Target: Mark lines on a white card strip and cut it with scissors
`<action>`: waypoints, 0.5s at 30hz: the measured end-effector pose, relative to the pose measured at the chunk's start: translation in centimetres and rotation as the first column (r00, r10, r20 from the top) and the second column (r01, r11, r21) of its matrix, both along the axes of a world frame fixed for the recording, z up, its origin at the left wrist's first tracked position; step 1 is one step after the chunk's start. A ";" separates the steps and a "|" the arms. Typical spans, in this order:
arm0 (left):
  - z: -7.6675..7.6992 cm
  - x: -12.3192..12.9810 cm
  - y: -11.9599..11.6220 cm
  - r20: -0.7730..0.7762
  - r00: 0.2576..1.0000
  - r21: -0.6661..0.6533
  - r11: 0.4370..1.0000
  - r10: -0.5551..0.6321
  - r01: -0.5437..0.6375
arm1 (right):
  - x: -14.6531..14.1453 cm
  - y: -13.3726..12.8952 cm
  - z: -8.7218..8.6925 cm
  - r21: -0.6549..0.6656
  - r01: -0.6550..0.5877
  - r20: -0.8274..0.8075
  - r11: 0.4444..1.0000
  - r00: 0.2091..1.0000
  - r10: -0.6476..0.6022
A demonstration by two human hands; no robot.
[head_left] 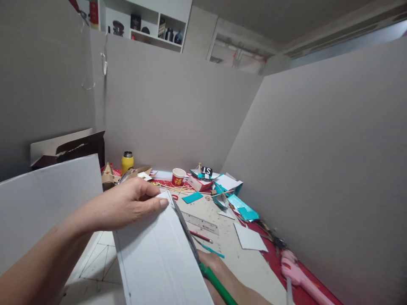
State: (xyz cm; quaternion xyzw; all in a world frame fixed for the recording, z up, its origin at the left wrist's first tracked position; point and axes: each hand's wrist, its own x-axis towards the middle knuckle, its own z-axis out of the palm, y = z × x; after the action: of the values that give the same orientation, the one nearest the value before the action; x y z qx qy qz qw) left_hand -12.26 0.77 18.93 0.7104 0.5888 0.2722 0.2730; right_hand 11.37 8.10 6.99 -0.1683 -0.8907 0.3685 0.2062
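My left hand pinches the far end of a white cardboard sheet, thumb on top and fingers curled behind. Along the sheet's right edge lie the dark blades of green-handled scissors. My right hand grips these scissors from below and is partly hidden by the handle and the cardboard. Just right of the blades, a clear ruler and a red pencil rest on the pale work surface. A larger white board stands at the left, behind my left forearm.
Beyond my hands are a red paper cup, a yellow bottle, thin sticks and teal scraps. On the right lie a white cardboard piece and a pink glue gun. Grey panels enclose the table.
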 end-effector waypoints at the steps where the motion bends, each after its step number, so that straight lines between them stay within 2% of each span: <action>1: 0.0 0.0 0.0 -0.002 1.000 0.000 1.000 0.002 -0.002 | 0.0 0.0 0.1 0.007 -0.006 0.001 1.000 1.000 0.006; 11: -0.2 0.1 0.2 -0.042 0.999 0.026 0.999 0.031 -0.030 | -0.2 -0.3 -0.3 -0.037 0.076 -0.053 0.996 0.996 -0.078; 15: -0.4 0.1 0.4 -0.049 0.998 0.025 0.999 0.025 -0.024 | -0.3 0.1 0.0 -0.006 0.080 -0.066 0.997 0.995 -0.080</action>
State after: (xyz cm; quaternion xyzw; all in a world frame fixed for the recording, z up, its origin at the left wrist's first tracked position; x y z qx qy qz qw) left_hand -12.15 1.16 18.58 0.7129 0.6007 0.2651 0.2462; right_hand 11.05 8.16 6.95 -0.1919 -0.8754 0.3667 0.2499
